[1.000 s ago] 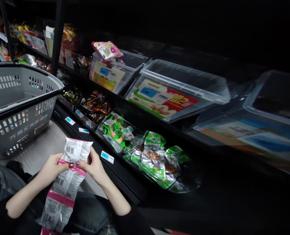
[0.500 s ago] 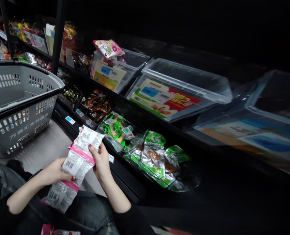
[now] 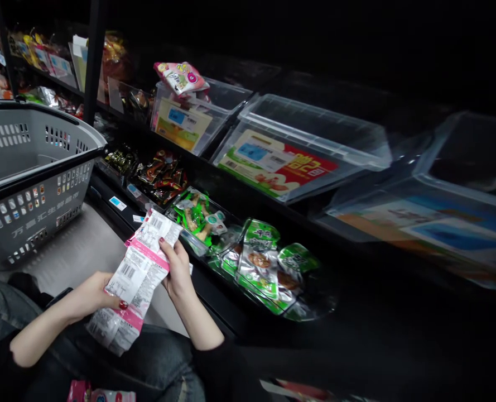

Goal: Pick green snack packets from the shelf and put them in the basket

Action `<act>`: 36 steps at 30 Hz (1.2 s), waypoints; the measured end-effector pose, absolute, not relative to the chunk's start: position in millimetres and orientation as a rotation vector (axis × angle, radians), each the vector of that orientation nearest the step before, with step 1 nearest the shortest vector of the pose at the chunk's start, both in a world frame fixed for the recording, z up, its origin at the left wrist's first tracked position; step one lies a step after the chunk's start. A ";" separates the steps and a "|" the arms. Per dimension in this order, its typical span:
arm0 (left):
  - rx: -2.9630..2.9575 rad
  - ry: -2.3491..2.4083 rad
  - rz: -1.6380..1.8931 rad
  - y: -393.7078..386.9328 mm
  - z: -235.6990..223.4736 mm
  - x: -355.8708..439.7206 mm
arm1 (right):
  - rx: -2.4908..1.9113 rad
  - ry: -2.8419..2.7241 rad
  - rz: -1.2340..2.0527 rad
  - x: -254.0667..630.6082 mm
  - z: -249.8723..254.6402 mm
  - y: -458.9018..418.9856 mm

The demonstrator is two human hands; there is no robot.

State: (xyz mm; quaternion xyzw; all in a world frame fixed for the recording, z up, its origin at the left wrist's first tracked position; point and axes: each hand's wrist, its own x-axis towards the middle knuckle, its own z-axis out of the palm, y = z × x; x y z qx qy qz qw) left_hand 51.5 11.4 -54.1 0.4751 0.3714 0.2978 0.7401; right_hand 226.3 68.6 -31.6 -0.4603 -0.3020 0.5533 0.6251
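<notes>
Both of my hands hold a strip of linked pink-and-silver snack packets (image 3: 136, 279), printed side with barcodes facing me. My left hand (image 3: 89, 293) grips its lower part over my lap. My right hand (image 3: 176, 271) pinches the upper part, which tilts up and right toward the low shelf. The strip's bottom end hangs against my jeans. Another pink packet (image 3: 101, 393) lies at the bottom edge by my knees.
A grey shopping basket (image 3: 30, 184) stands on the floor at left. The low shelf holds green snack packs (image 3: 258, 262), green-and-white packs (image 3: 195, 215) and dark red packs (image 3: 162, 176). Above are clear bins (image 3: 314, 145), one topped by a pink bag (image 3: 181, 77).
The strip was hanging long in front of me; it is now gathered shorter and raised, tilted up to the right toward the shelf. My right hand moved up and right.
</notes>
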 end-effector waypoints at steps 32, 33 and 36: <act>1.007 0.726 0.617 8.7 -42.0 45.1 | -1.044 -0.623 1.273 229.6 -29.2 69.0; 1.025 0.721 0.612 8.7 -40.6 44.5 | -1.041 -0.612 1.282 230.2 -29.6 69.2; 1.080 0.701 0.605 8.5 -37.2 43.0 | -1.029 -0.578 1.320 232.7 -30.9 70.1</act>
